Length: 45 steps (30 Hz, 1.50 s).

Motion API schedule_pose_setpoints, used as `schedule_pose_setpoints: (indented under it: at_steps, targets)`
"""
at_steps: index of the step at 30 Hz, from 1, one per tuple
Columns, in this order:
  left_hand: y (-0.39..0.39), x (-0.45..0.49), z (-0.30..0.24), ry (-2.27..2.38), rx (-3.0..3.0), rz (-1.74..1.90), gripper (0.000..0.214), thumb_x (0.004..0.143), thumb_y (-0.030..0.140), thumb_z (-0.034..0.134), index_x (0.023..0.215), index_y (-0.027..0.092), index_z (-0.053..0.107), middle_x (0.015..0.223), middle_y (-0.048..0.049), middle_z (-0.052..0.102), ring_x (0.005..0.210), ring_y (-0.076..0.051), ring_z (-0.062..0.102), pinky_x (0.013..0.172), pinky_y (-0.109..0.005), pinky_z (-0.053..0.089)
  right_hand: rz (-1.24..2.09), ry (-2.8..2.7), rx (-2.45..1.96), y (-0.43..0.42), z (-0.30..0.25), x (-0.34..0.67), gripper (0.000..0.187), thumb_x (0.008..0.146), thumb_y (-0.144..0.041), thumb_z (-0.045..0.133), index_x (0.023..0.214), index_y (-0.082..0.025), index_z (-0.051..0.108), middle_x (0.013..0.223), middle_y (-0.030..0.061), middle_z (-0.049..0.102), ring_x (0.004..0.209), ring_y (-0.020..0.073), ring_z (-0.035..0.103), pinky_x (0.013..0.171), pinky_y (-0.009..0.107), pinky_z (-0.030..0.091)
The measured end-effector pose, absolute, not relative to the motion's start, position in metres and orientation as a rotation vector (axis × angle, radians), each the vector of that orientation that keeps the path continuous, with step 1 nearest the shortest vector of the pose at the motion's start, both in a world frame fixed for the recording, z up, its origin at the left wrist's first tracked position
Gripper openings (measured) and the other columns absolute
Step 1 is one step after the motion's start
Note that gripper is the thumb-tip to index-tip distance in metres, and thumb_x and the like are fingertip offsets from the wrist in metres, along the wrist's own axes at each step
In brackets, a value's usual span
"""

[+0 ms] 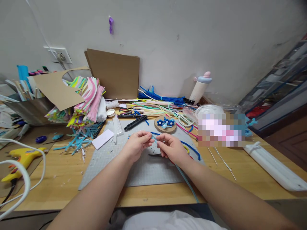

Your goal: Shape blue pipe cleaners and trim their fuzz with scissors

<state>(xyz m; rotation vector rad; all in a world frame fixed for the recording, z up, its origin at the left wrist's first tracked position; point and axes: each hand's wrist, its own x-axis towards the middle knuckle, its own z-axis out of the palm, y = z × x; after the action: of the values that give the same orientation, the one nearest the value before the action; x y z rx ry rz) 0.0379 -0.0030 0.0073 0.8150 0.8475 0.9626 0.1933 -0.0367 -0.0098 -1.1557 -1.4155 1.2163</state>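
both hands meet over the grey cutting mat (144, 169) at mid worktop (59, 179). left hand (136, 145) and right hand (171, 147) each pinch the same light blue pipe cleaner (185, 179), fingertips pressed together on its upper end in the small gap between the hands. the rest of the stem runs under the right wrist and trails down off the near edge of the worktop.

handling, as a judgement: very light, thin, fuzzy, with what is likely a wire core, so it bends easily and holds a bend; not slippery, not fragile, but kinks if squeezed hard. best taken close to the spot being bent, thumb against forefinger, both grips near each other as here; holding far down would let the long tail flop.

around it: a dark blue pipe cleaner (192, 148) curves just beside the right hand, a round wooden disc with blue flowers (165, 124) sits beyond the hands, a stack of pastel stems (86, 99) at left, a yellow glue gun (20, 158) far left, a white bottle (200, 88) at the wall.
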Motion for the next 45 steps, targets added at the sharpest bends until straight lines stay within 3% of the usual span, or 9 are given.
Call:
schedule_pose_setpoints:
  at_steps: [8,25,33,38,45]
  targets:
    - [-0.006,0.043,0.006,0.807,0.644,1.021,0.013,0.068,0.014,0.071,0.070,0.013,0.058,0.060,0.0021,0.060,0.057,-0.006,0.060,0.055,-0.012,0.049,1.120,-1.327,-1.164,-0.042,-0.010,0.186,0.023,0.076,-0.038,0.063,0.084,-0.019,0.055,0.064,-0.0042,0.055,0.041,0.0061,0.045,0.038,0.019,0.036]
    - [-0.009,0.046,0.006,0.763,0.860,1.131,0.026,0.060,0.022,0.077,0.074,0.015,0.057,0.064,0.0015,0.062,0.060,-0.010,0.060,0.064,-0.024,0.048,1.245,-1.158,-1.055,-0.039,-0.010,0.186,0.025,0.077,-0.042,0.061,0.081,-0.019,0.049,0.063,-0.0049,0.057,0.037,0.0052,0.047,0.031,0.015,0.032]
    - [-0.010,0.047,0.004,0.816,0.979,1.079,0.018,0.062,0.016,0.068,0.078,0.017,0.058,0.060,0.0042,0.055,0.054,-0.007,0.052,0.054,-0.019,0.040,1.239,-1.183,-1.042,-0.041,-0.008,0.186,0.021,0.079,-0.038,0.059,0.077,-0.019,0.049,0.060,-0.0051,0.055,0.036,0.0043,0.043,0.032,0.015,0.029]
    - [-0.012,0.048,0.004,0.821,0.971,0.963,0.012,0.063,0.022,0.067,0.067,0.014,0.058,0.062,-0.0005,0.056,0.056,-0.010,0.052,0.049,-0.020,0.038,1.270,-1.160,-1.075,-0.041,-0.006,0.185,0.021,0.078,-0.037,0.059,0.076,-0.019,0.048,0.056,-0.0064,0.054,0.034,0.0046,0.043,0.031,0.015,0.028]
    - [-0.013,0.045,0.011,0.709,0.931,0.910,0.017,0.068,0.031,0.066,0.070,0.016,0.059,0.065,-0.0006,0.056,0.062,-0.011,0.053,0.052,-0.020,0.037,1.394,-1.140,-1.022,-0.039,-0.007,0.189,0.022,0.076,-0.037,0.059,0.074,-0.020,0.046,0.052,-0.0077,0.054,0.030,0.0045,0.042,0.029,0.014,0.025]
